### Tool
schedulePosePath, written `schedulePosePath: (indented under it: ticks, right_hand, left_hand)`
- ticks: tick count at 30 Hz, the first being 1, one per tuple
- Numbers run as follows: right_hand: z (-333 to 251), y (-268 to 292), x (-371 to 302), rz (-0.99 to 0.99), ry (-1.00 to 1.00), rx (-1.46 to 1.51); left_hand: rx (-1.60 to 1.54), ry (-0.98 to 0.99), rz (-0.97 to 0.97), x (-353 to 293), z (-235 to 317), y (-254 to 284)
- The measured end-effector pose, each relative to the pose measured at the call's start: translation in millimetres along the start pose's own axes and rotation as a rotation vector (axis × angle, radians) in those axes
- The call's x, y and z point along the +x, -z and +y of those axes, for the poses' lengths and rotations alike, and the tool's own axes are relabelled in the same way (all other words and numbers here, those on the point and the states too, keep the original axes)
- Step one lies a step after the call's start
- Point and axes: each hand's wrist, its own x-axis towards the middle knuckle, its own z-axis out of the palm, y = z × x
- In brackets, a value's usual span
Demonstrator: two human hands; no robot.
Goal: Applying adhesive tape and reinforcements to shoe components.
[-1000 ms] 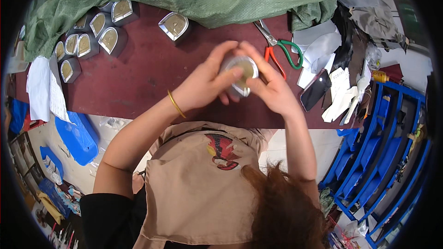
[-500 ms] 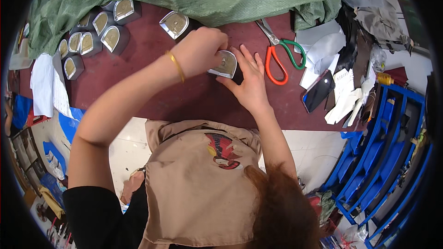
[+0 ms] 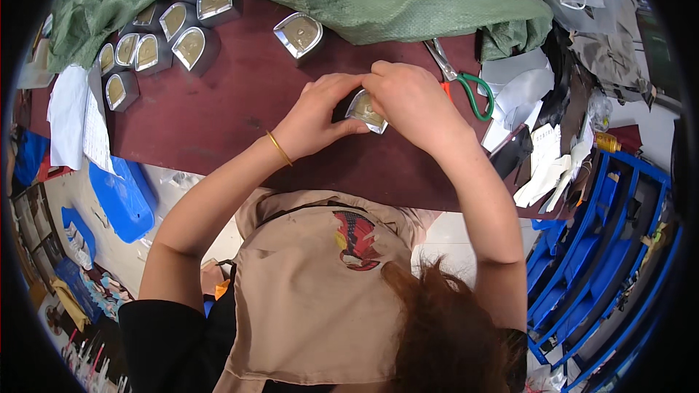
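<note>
A D-shaped grey block [image 3: 362, 108] with a shiny silver rim and a tan top lies on the dark red table between my hands. My left hand [image 3: 324, 113] closes round its left side, thumb at the near edge and fingers reaching to the far edge. Over the block's right side my right hand [image 3: 415, 105] is bent with curled fingers; its fingertips meet the left ones at the far edge, and whatever they pinch is hidden. Another such block [image 3: 299, 33] stands farther off, by the green sheet. Several more blocks [image 3: 191, 47] cluster at the far left.
A green woven sheet [image 3: 328, 0] drapes the table's [image 3: 240, 113] far side. Right of my right hand lie scissors [image 3: 473, 94] with red and green handles, partly covered by that hand, then a phone [image 3: 513, 149] and paper scraps [image 3: 542, 167]. Blue racks [image 3: 582, 262] stand at the right.
My left hand has shifted from pinching the block's far-left edge to holding its left side. My right hand, spread out before, has curled over its right side, now hiding the scissors' red handle.
</note>
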Motion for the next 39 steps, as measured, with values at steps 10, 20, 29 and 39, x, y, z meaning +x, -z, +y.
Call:
schedulePosePath:
  ticks: [10, 20, 29, 39]
  right_hand:
    - [-16.2, -41.8, -47.6, 0.139, -0.505, 1.086]
    - [-47.3, -53.9, -63.9, 0.440, -0.432, 0.515]
    - [-49.0, -59.7, -38.8, 0.322, -0.450, 0.533]
    - [-64.0, -52.2, 28.2, 0.492, -0.200, 1.099]
  left_hand:
    - [0.087, 0.027, 0.020, -4.8, 2.1, -4.5]
    - [0.076, 0.041, 0.336, -24.2, 7.0, 38.6]
    - [0.508, 0.056, 0.351, 3.8, -20.5, 63.5]
    - [0.410, 0.232, 0.463, -32.6, -33.8, 104.8]
